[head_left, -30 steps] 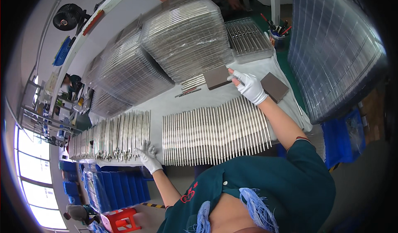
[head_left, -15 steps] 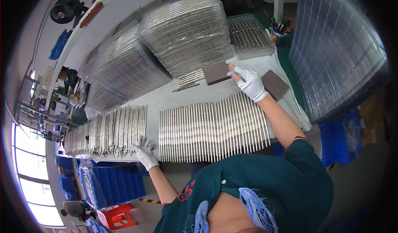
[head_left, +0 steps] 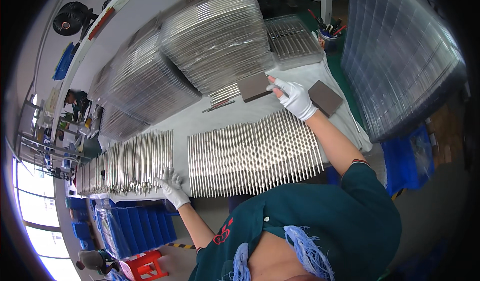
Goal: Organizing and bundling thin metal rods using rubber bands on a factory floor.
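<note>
My left hand (head_left: 175, 188), in a white glove, is open with its fingers apart. It lies at the near right end of a long row of thin metal rods (head_left: 145, 156), its fingertips touching or just over them. A second row of metal rods (head_left: 252, 156) lies side by side in front of me. Beyond that row's far right end is my right hand (head_left: 296, 100), gloved with bare fingertips. Its thumb and index finger are drawn together beside a flat brown block (head_left: 253, 87); a small greyish thing seems to be between them, too small to name.
Another brown block (head_left: 326, 98) lies right of my right hand. Wrapped stacks of rods (head_left: 215, 41) and a clear tray of rods (head_left: 294, 41) stand at the back. A pen cup (head_left: 328, 42) and a tall plastic-wrapped stack (head_left: 400, 61) are at right. Blue bins (head_left: 145, 226) stand below, left.
The whole view has shifted slightly. Both hands keep nearly the same places over the table; my right hand's fingers have turned a little. The rod rows look unchanged.
</note>
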`<state>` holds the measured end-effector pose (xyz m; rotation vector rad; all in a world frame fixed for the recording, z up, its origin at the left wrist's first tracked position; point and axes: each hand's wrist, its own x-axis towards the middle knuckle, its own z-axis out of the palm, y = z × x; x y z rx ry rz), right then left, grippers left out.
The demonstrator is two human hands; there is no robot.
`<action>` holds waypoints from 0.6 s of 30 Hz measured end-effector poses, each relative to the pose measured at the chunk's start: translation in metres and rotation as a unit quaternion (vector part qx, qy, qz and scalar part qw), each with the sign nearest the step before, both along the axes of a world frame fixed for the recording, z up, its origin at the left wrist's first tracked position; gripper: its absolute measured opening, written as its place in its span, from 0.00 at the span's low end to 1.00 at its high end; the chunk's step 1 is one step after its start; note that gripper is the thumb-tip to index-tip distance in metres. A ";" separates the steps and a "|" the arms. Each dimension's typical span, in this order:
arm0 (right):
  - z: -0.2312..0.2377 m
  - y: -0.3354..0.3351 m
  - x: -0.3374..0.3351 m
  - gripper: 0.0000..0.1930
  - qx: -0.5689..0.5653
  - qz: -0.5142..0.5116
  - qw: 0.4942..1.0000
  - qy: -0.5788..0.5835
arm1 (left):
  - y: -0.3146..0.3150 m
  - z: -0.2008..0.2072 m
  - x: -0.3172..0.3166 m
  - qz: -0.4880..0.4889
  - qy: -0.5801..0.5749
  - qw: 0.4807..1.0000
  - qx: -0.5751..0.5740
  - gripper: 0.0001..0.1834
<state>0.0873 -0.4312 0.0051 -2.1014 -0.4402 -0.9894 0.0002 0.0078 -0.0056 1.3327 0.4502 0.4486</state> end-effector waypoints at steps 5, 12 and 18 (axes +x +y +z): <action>-0.004 -0.001 0.004 0.18 0.011 -0.008 1.000 -0.019 | -0.003 0.002 -0.001 0.000 -0.003 1.000 -0.002 0.41; -0.001 0.000 0.002 0.17 0.012 -0.007 1.000 -0.024 | -0.005 0.003 -0.002 0.005 -0.004 1.000 0.011 0.40; -0.002 -0.001 0.004 0.17 0.022 0.000 1.000 -0.021 | -0.006 0.003 -0.001 0.006 0.000 1.000 0.012 0.39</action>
